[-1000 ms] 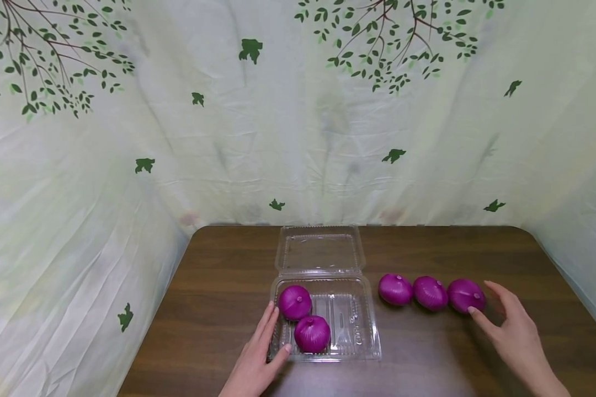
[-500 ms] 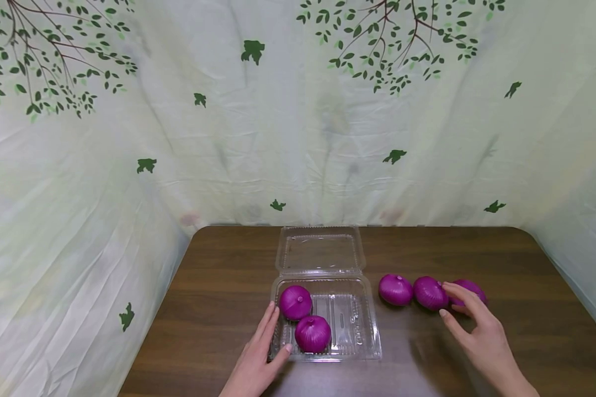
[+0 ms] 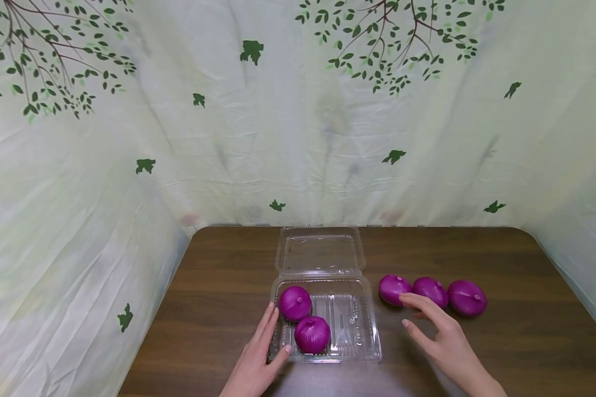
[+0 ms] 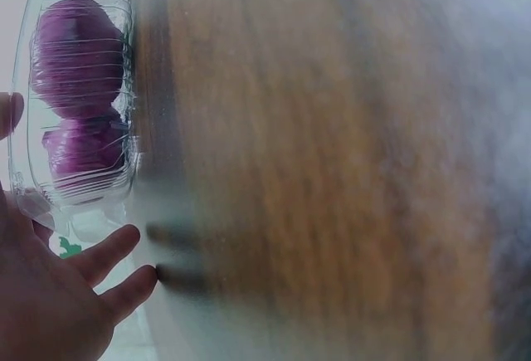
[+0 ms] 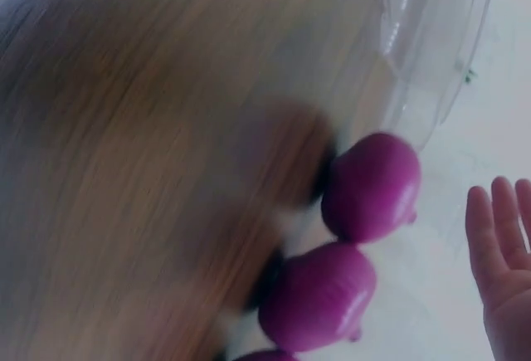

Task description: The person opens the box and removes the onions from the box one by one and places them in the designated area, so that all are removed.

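My left hand (image 3: 253, 353) rests along the left side of a clear plastic clamshell container (image 3: 350, 353), its fingers straight and its thumb over the near left corner. Two purple onions (image 3: 312, 334) sit inside at the left, one behind the other; the left wrist view shows them through the clear wall (image 4: 79, 58). To the right of the container, three more purple onions form a row: a left one (image 3: 391, 290), a middle one (image 3: 431, 289) and a right one (image 3: 467, 298). My right hand (image 3: 447, 344) hovers before the left and middle ones, thumb and fingers apart, holding nothing.
The container's lid (image 3: 321, 249) lies folded back towards the far edge of the brown wooden table (image 3: 228, 270). Behind the table hangs a pale cloth (image 3: 303, 138) printed with leaves and branches.
My right hand has moved left along the row, from the right onion past the middle one to near the left one. The left hand and the onions have stayed in place.
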Tool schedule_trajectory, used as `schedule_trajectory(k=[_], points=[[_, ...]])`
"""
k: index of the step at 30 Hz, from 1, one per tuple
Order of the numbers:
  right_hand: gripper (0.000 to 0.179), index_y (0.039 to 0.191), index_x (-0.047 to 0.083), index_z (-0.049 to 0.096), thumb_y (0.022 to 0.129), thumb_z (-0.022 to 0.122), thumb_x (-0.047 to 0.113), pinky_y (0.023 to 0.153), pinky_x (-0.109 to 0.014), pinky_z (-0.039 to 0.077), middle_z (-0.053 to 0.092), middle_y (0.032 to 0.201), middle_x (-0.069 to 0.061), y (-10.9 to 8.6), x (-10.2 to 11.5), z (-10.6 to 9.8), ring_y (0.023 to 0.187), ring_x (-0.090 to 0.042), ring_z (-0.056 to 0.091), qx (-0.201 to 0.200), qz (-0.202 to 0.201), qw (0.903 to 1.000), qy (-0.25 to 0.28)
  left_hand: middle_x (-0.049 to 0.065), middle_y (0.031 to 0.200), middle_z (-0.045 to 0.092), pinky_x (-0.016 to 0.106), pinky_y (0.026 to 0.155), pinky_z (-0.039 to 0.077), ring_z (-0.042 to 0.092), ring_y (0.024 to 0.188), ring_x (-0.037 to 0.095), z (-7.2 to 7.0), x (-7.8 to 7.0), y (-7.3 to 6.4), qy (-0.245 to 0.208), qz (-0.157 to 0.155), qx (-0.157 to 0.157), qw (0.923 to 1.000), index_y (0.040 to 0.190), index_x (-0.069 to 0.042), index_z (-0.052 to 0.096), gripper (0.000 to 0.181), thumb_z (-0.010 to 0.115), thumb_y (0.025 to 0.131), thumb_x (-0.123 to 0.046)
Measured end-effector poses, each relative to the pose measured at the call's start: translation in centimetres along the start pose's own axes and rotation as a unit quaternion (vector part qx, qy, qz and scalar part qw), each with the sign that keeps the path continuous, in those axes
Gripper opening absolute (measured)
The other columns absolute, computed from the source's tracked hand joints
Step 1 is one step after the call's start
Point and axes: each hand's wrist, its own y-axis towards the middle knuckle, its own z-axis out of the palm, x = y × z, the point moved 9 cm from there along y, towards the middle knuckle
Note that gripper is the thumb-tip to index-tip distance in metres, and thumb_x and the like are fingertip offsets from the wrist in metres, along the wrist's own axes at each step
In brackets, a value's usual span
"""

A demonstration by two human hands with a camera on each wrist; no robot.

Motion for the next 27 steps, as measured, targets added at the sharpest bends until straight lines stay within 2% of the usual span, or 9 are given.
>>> schedule_trajectory(k=[5,12,18,21,27], points=[[0.065,0.129,0.006,0.061,0.070,0.078,-0.016,0.090,-0.015,0.046,0.063,0.124,-0.011,0.6,1.3,1.4,0.111,-0.019,0.059,0.013,-0.057,0.9981,0.018,-0.005,0.163,0.018,0.054,0.105,0.037,0.033,0.140,0.024,-0.1,-0.1,0.0,0.007,0.008,-0.009,0.9999,0.156,-0.016,0.029,0.077,0.067,0.093,-0.038],[0.057,0.132,0.016,0.060,0.081,0.076,-0.004,0.097,-0.015,0.041,0.061,0.130,-0.005,1.3,2.0,3.4,0.120,-0.014,0.054,0.066,-0.036,0.9968,0.029,-0.006,0.163,0.019,0.054,0.105,0.038,0.033,0.140,0.023,-0.1,-0.1,0.0,0.005,0.010,-0.013,0.9998,0.156,-0.016,0.030,0.078,0.068,0.092,-0.037],[0.056,0.132,0.015,0.059,0.082,0.076,-0.003,0.091,-0.022,0.049,0.061,0.130,-0.004,1.8,3.1,4.9,0.108,-0.017,0.060,0.072,-0.058,0.9942,0.054,-0.008,0.163,0.018,0.053,0.106,0.037,0.031,0.140,0.020,0.0,0.0,0.0,-0.004,0.003,-0.007,1.0000,0.156,-0.017,0.029,0.078,0.070,0.092,-0.035],[0.052,0.133,0.014,0.058,0.085,0.075,0.001,0.089,-0.027,0.051,0.060,0.131,-0.003,1.9,3.3,6.0,0.108,-0.017,0.060,0.092,-0.041,0.9925,0.068,-0.008,0.163,0.017,0.053,0.106,0.036,0.031,0.140,0.019,0.0,0.0,0.1,-0.006,0.001,-0.005,1.0000,0.157,-0.017,0.029,0.079,0.070,0.092,-0.035],[0.051,0.134,0.018,0.057,0.088,0.074,0.007,0.088,-0.035,0.054,0.058,0.133,0.001,2.1,3.8,7.9,0.116,-0.017,0.057,0.125,-0.015,0.9884,0.085,-0.007,0.163,0.017,0.054,0.106,0.036,0.031,0.140,0.022,0.0,0.0,0.0,-0.005,0.004,-0.006,1.0000,0.156,-0.016,0.029,0.078,0.068,0.093,-0.037]])
